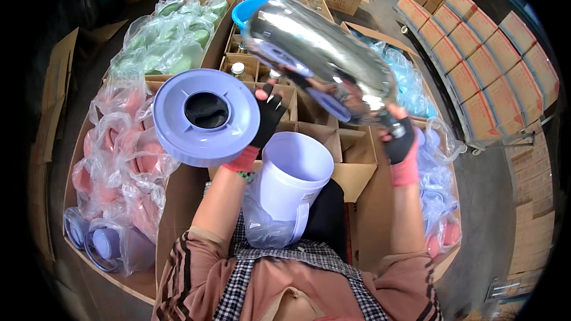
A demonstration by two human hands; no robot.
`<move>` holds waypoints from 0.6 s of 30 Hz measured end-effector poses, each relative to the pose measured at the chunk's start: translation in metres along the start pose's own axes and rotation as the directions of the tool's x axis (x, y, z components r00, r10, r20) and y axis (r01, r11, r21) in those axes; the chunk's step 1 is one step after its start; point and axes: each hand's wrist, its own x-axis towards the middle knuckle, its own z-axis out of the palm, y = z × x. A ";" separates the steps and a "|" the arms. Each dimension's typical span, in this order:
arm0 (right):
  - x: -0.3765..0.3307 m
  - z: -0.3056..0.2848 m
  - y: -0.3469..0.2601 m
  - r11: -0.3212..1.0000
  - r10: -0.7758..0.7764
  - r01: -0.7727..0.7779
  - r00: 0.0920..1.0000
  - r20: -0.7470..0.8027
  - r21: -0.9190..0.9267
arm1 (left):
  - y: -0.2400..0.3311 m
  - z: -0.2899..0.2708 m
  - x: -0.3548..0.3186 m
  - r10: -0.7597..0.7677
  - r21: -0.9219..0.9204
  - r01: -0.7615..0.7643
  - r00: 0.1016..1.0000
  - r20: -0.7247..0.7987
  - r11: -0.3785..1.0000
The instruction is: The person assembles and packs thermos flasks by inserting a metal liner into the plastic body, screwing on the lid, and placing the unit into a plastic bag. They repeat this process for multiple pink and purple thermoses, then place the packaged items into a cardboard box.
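Note:
My right hand (399, 142), in a fingerless black and pink glove, grips the narrow neck of a silvery glass flask liner (321, 47). The liner tilts up to the left, its rounded base farthest from me. My left hand (269, 113), gloved alike, holds a round lavender plastic collar (172, 128) by its right rim; some fingers are hidden behind it. Through the collar's middle hole something dark shows. Below and between my hands, a lavender flask shell (285, 184) with a side handle stands at my lap, its wide mouth upward and its lower part in clear plastic.
Bagged pink parts (125, 166) fill a carton at left, with bagged green parts (169, 35) beyond. Bagged lavender parts (437, 178) lie at right. Ahead is a divided carton (312, 110) and a blue basin (248, 9). Stacked cartons (482, 71) sit on a trolley at right.

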 end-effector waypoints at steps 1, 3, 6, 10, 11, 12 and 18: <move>-0.008 0.004 0.026 0.972 0.031 -0.049 0.996 0.084 0.228 | 0.000 0.012 0.004 -0.056 -0.201 0.032 0.992 -0.117 0.979; -0.031 0.053 0.056 0.996 -0.084 0.084 0.996 -0.018 0.002 | 0.009 0.032 0.012 -0.157 -0.543 -0.064 0.923 -0.351 0.837; -0.028 0.073 0.069 0.932 -0.059 0.165 0.947 0.315 -0.322 | 0.034 -0.009 0.018 0.037 -0.272 -0.104 0.970 -0.240 0.957; -0.014 0.063 0.097 0.970 0.144 -0.214 0.885 0.443 0.113 | 0.049 -0.036 0.010 0.141 -0.064 -0.143 0.989 -0.030 0.988; -0.012 0.063 0.101 0.869 0.236 -0.386 0.873 0.428 0.309 | 0.056 -0.024 0.008 0.109 -0.096 -0.104 0.993 0.049 0.990; -0.011 0.061 0.107 0.980 0.129 -0.170 0.941 0.314 0.106 | 0.063 -0.011 0.005 0.078 -0.125 -0.062 0.988 0.130 0.990; -0.003 0.056 0.104 0.967 -0.246 0.253 0.962 0.119 -0.042 | 0.060 -0.007 -0.033 -0.452 -0.156 0.446 0.892 -0.003 0.881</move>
